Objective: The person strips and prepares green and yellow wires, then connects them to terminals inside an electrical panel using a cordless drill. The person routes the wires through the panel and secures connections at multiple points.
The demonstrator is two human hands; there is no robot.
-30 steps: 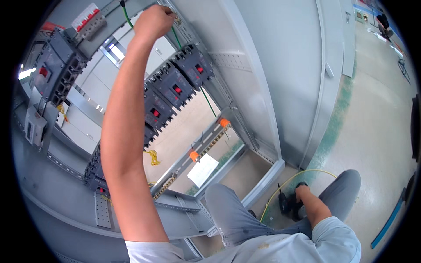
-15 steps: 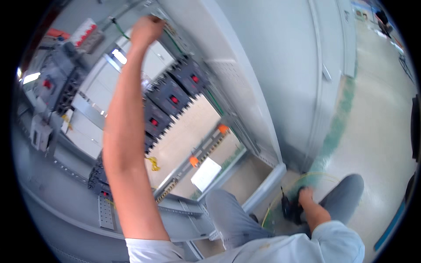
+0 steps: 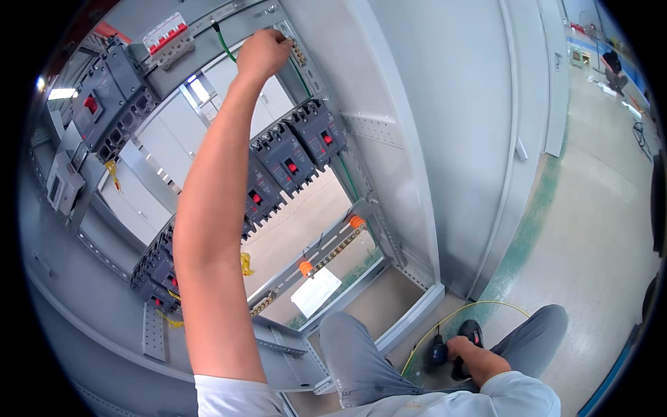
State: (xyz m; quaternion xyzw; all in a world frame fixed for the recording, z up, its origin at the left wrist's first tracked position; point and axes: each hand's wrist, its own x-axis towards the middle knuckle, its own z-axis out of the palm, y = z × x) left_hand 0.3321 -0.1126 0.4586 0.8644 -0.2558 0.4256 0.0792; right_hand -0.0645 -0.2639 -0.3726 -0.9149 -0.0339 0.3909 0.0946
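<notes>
Head view shows pale floor (image 3: 590, 264) beside grey cabinet (image 3: 392, 163)

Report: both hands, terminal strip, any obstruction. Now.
Left hand at terminal strip, fingertip contact unclear. Right hand gripping drill, low. Strip's brass screws showing. Left forearm hides some breakers.

contact at left grip (image 3: 264, 54) unclear, breaker row (image 3: 292, 167) partly behind forearm (image 3: 219, 184)

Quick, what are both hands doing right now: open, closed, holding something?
Left hand: fingers bent beside the brass screws; whether it holds anything cannot be told.
Right hand: looks closed around the drill.
</notes>
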